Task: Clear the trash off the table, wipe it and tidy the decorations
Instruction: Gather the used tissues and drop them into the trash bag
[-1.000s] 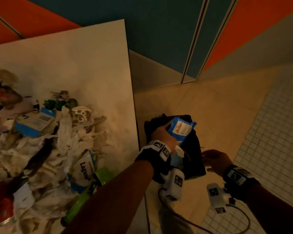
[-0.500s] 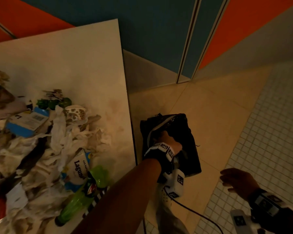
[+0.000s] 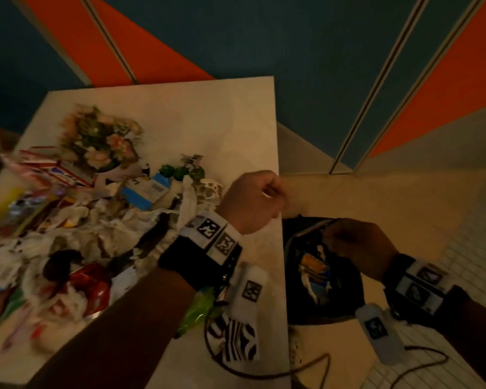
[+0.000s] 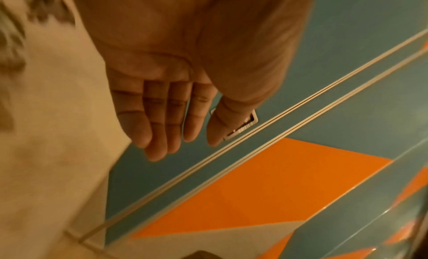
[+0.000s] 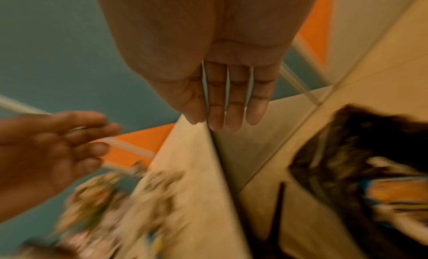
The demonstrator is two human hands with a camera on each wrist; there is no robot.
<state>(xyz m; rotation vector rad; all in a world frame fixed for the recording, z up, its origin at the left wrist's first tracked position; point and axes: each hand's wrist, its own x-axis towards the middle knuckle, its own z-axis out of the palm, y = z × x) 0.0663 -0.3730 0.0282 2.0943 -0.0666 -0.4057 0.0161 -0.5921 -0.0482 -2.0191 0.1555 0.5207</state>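
Observation:
A heap of crumpled tissues and wrappers (image 3: pixel 96 234) covers the left of the white table (image 3: pixel 208 122). My left hand (image 3: pixel 253 203) hovers over the table's right edge, its fingers (image 4: pixel 162 125) relaxed and empty. On the floor beside the table sits a black trash bag (image 3: pixel 298 304) with a blue and orange packet (image 3: pixel 314 268) inside. My right hand (image 3: pixel 357 245) is above the bag's mouth, and its straight fingers (image 5: pixel 231 107) hold nothing. The right wrist view blurs the bag (image 5: pixel 347 153).
A flower arrangement (image 3: pixel 101 138), small green plants (image 3: pixel 180 171) and a patterned cup (image 3: pixel 211 189) stand behind the heap. A blue and white carton (image 3: pixel 146 189), a red packet (image 3: pixel 93 284), a green bottle (image 3: pixel 199 307) and a striped object (image 3: pixel 233 341) lie nearby. Orange and teal wall panels stand behind.
My left hand came up out of the bag without the blue packet and moved over the table edge. My right hand returned to the bag's mouth. The view swung toward the table.

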